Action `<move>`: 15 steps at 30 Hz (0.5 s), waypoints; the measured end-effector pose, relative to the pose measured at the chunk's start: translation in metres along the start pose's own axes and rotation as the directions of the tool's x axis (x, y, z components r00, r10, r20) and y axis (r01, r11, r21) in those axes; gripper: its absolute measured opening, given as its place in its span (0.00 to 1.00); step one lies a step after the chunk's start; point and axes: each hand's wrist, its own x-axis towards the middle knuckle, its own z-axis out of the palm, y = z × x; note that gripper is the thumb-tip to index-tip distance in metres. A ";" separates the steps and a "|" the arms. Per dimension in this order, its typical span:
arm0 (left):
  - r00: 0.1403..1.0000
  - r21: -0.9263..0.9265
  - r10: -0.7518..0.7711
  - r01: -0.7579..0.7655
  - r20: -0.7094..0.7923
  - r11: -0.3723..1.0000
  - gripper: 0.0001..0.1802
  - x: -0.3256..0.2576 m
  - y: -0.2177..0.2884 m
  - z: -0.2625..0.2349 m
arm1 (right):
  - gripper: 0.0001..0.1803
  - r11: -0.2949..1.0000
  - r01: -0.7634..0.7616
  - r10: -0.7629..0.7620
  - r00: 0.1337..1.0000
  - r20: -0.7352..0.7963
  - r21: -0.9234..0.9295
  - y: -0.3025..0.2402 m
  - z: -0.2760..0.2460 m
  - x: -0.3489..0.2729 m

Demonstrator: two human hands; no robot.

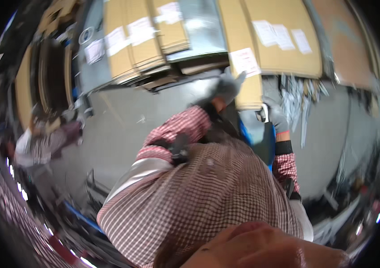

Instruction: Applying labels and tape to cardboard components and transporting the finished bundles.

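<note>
Grey floor (114,156) shows before the cardboard panels (288,56); one narrow strip (249,93) juts past their near edge, left hand (229,87) loosely spread beside it, right hand (277,119) at its end, grip unclear to me.

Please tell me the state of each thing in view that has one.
Left hand: gloved, blurred, at narrow cardboard's edge
Right hand: gloved, grip unclear
Narrow cardboard: jutting past wide cardboard
White sheet: on narrow cardboard
Wide cardboard: papers on top
Grey strips: loosely bunched, ends uneven
</note>
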 end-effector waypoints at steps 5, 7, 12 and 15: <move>0.984 -0.134 -0.120 0.137 0.129 0.981 0.43 -0.103 -0.003 0.030 | 0.15 0.819 0.037 -0.292 0.886 -0.361 -0.572 0.013 -0.036 -0.066; 0.878 0.294 -0.447 0.389 0.168 0.873 0.50 -0.114 0.050 0.028 | 0.16 0.280 0.175 -0.777 0.619 -0.115 -0.944 0.057 -0.114 -0.042; 0.818 0.385 -0.550 0.459 0.168 0.801 0.54 -0.107 0.065 0.012 | 0.20 0.752 -0.220 -0.181 0.838 -0.515 -0.622 0.066 -0.082 -0.027; 0.781 0.284 -0.555 0.484 0.286 0.828 0.54 -0.088 0.063 0.000 | 0.16 0.592 -0.224 -0.294 0.834 -0.466 -0.774 0.041 -0.078 -0.030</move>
